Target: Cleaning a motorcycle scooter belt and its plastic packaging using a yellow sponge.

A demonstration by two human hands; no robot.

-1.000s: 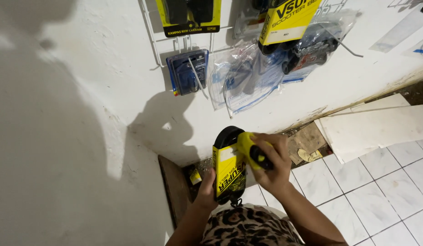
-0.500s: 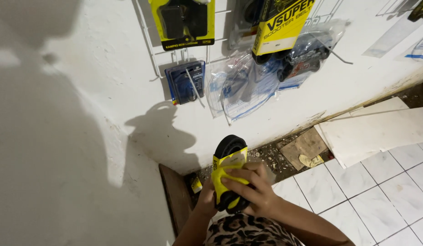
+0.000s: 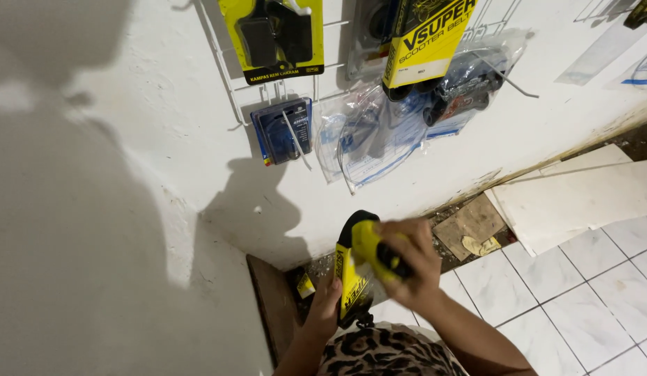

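Observation:
My left hand (image 3: 326, 306) grips the lower edge of a yellow and black package holding a black belt (image 3: 352, 278), held upright in front of me. My right hand (image 3: 410, 268) closes over the package's upper right part. Both hands hold it low, near a white wall (image 3: 163, 181). Above on that wall hangs a wire rack (image 3: 222, 83) with a yellow carded part (image 3: 274, 38), a yellow belt package (image 3: 424, 38), a blue blister pack (image 3: 285, 131) and clear plastic bags (image 3: 365, 136).
White floor tiles (image 3: 546, 278) spread to the right. A white board (image 3: 581, 198) and a scrap of brown cardboard (image 3: 470, 226) lie at the wall's foot. A dark wooden plank (image 3: 271, 306) stands by the corner. My patterned clothing (image 3: 386, 351) fills the bottom edge.
The view has tilted down a little, so the hanging goods sit lower in frame. My right hand has shifted over the top of the package, which stays low by the wall.

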